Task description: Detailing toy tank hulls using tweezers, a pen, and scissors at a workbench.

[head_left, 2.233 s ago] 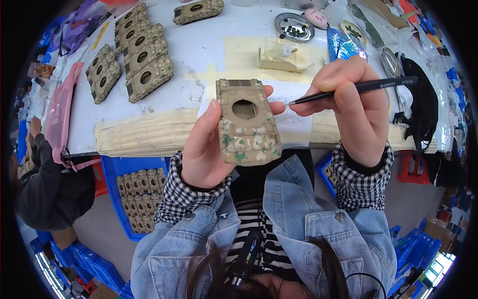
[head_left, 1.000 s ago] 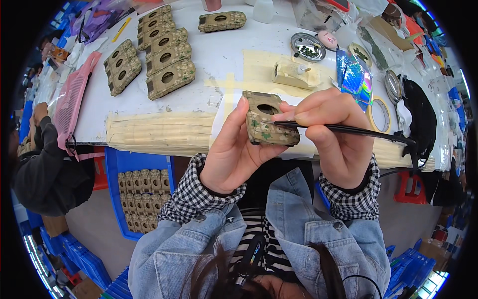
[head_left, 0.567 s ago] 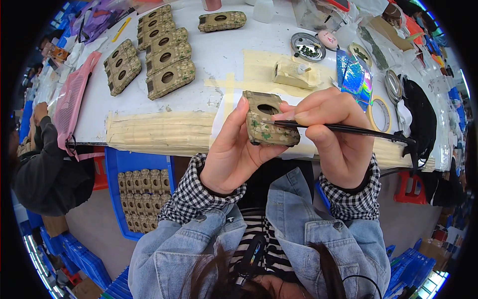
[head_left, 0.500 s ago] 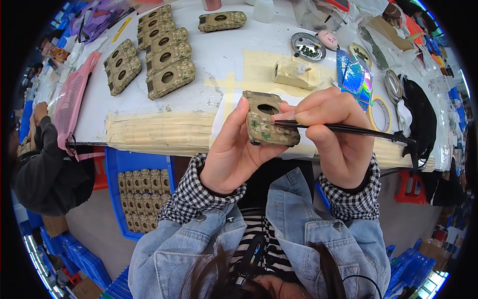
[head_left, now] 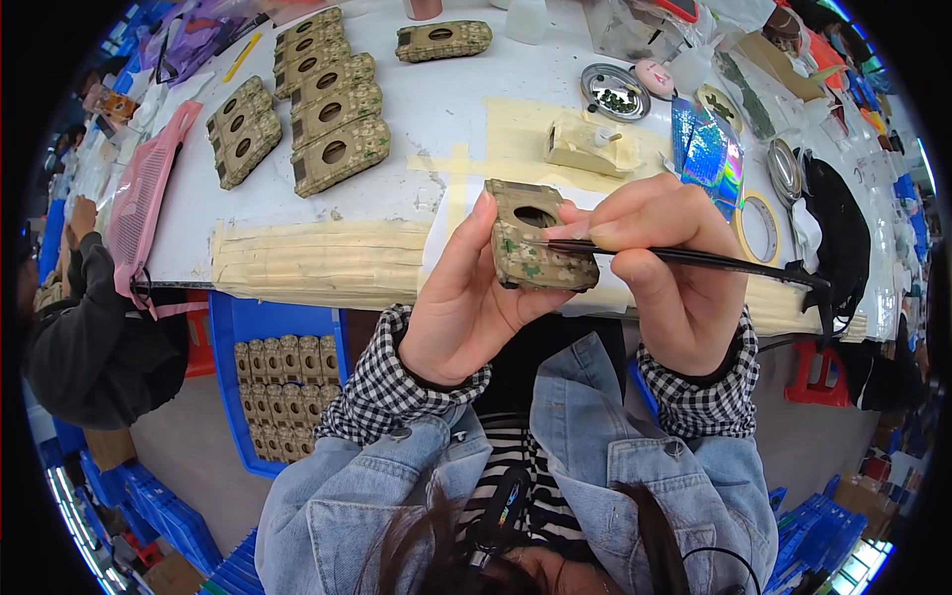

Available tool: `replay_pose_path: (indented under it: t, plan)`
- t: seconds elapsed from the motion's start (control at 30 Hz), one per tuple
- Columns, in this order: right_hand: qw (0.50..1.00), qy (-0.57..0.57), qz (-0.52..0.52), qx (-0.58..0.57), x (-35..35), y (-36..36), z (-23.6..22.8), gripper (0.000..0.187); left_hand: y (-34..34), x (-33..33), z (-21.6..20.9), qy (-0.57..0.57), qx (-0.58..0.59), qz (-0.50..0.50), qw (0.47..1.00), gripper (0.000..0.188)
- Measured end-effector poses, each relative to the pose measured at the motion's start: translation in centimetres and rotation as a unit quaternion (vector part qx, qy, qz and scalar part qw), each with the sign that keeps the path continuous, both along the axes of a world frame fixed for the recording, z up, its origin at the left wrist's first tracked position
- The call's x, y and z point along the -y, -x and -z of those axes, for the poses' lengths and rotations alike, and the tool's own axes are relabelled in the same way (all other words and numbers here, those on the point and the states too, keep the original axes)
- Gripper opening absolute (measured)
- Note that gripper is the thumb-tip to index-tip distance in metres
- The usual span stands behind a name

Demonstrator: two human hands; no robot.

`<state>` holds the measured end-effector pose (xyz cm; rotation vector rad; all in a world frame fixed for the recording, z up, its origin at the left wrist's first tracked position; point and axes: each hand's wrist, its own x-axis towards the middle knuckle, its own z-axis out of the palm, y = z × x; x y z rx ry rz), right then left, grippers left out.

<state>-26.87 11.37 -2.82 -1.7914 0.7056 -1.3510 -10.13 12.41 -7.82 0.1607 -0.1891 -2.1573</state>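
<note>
My left hand [head_left: 458, 297] grips a camouflage-patterned toy tank hull [head_left: 520, 260] with a round hole in its top, thumb on its left side and fingers beneath. In my right hand [head_left: 674, 260] is a slim black tool, apparently tweezers [head_left: 694, 256], pinched between thumb and fingers. The tool's tip touches the hull's top just below the hole, among green patches. Whether anything sits at the tip is too small to tell. More finished-looking hulls [head_left: 340, 151] stand in rows at the far left, and a single hull [head_left: 443, 41] lies farther back.
A round dish [head_left: 616, 93] holds small dark green pieces. Near it are a beige block [head_left: 592, 145], shiny blue sheets [head_left: 706, 149] and a tape roll [head_left: 758, 229]. A blue crate [head_left: 224, 397] of hulls is below the table at left. Another person's sleeve [head_left: 104, 337] shows at left.
Both hands keep almost the same place. The hull and the tool's tip show only a very slight shift.
</note>
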Motion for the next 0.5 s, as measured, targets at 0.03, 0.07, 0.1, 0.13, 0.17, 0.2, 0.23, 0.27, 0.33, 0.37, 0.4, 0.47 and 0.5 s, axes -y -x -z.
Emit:
replay_pose_path:
  t: [0.03,0.07,0.1,0.13,0.17,0.2,0.23,0.27,0.33,0.37,0.4,0.47,0.5]
  plan:
    - [1.0,-0.001,0.001,0.0,-0.02,-0.02,-0.02,0.014,-0.02,0.02,0.06,0.001,-0.001,0.001,1.0,0.053]
    - [1.0,-0.001,0.001,0.001,-0.04,-0.03,-0.05,0.014,-0.03,0.04,0.08,0.002,-0.002,0.003,1.0,0.053]
    - [1.0,0.0,0.002,0.001,-0.04,-0.04,-0.05,0.014,-0.02,0.04,0.06,0.003,-0.001,0.003,1.0,0.053]
    - [1.0,0.001,0.002,0.001,-0.04,-0.04,-0.05,0.014,-0.02,0.04,0.04,0.003,-0.001,0.004,1.0,0.053]
    - [1.0,0.004,0.002,0.0,-0.03,-0.04,-0.03,0.014,-0.02,0.04,0.04,0.003,-0.001,0.004,1.0,0.053]
    - [1.0,0.008,0.003,-0.003,0.0,-0.03,-0.01,0.014,-0.03,0.04,0.04,0.003,-0.002,0.004,1.0,0.053]
    - [1.0,0.013,0.003,-0.006,0.02,-0.02,0.01,0.014,-0.04,0.03,0.05,0.002,-0.003,0.005,1.0,0.053]
    - [1.0,0.02,0.003,-0.009,0.06,0.0,0.02,0.014,-0.05,0.04,0.06,0.002,-0.005,0.006,1.0,0.053]
    - [0.999,0.028,0.003,-0.015,0.12,0.04,0.02,0.014,-0.02,0.03,0.03,0.002,-0.002,0.004,1.0,0.053]
    - [0.999,0.031,0.003,-0.017,0.14,0.04,0.0,0.014,-0.01,0.02,0.01,0.002,-0.001,0.003,1.0,0.052]
    - [0.999,0.035,0.004,-0.019,0.16,0.06,-0.01,0.014,-0.05,0.03,0.1,0.016,0.0,0.007,1.0,0.052]
    - [0.999,0.044,0.005,-0.024,0.22,0.08,-0.01,0.014,-0.16,0.1,0.38,0.044,0.0,0.014,0.999,0.052]
    - [0.998,0.05,0.006,-0.027,0.24,0.08,-0.01,0.014,-0.18,0.12,0.39,0.046,-0.003,0.016,0.999,0.052]
